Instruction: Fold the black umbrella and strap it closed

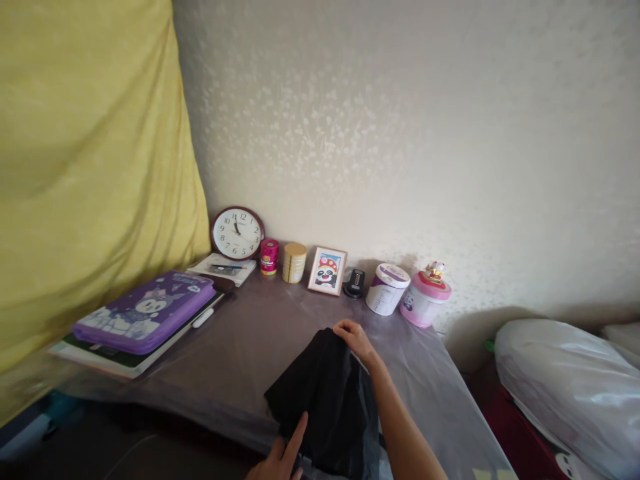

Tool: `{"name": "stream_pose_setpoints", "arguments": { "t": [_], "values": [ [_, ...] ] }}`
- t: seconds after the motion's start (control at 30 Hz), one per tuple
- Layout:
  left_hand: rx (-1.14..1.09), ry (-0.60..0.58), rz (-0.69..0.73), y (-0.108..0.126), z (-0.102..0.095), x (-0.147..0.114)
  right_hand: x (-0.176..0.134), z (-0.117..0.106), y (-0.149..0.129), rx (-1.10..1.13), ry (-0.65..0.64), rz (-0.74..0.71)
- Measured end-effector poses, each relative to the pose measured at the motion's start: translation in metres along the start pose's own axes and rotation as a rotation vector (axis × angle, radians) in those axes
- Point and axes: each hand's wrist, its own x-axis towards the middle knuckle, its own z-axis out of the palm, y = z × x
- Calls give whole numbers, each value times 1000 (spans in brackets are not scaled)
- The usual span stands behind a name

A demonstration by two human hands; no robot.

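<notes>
At the bottom edge of the head view, closest to the camera, the left hand [280, 460] is seen with its index finger extended against the lower left part of a black piece of thin material [325, 393]. Whether anything is gripped by its other fingers cannot be told, since they are partly cut off by the frame. The material is spread over the near part of the table [220, 360], with its lower end hanging towards the bottom edge. Its upper corner is pinched by the right hand [354, 341], thumb and fingers closed together on it, so that the bulk of the material lies below and to the left of that grip. The right forearm is stretched along its right side.

Farther back, a row is formed along the wall [400, 133] by a clock [237, 233], a pink can [269, 258], a yellow-lidded container [295, 265], a framed panda picture [327, 271] and two white-bodied tubs [388, 290]. A purple case [145, 312] is stacked on books at the left.
</notes>
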Motion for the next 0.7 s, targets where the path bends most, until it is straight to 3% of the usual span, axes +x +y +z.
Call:
{"name": "stream_pose_setpoints", "arguments": {
  "t": [0.2, 0.37, 0.47, 0.57, 0.7],
  "values": [
    [-24, -37, -46, 2, 1, 2, -3, 16, 4, -106, 199, -122],
    [-85, -32, -76, 2, 6, 5, -42, 15, -6, -248, 403, -342],
    [-99, -1, -59, 0, 6, 4, -68, 23, -4, -372, 338, -469],
    [-92, 27, -35, 1, 3, 0, -73, 32, 5, -522, 213, -534],
    [-72, 19, -18, 5, -6, -5, -54, 37, 12, -655, 214, -456]
  ]
}}
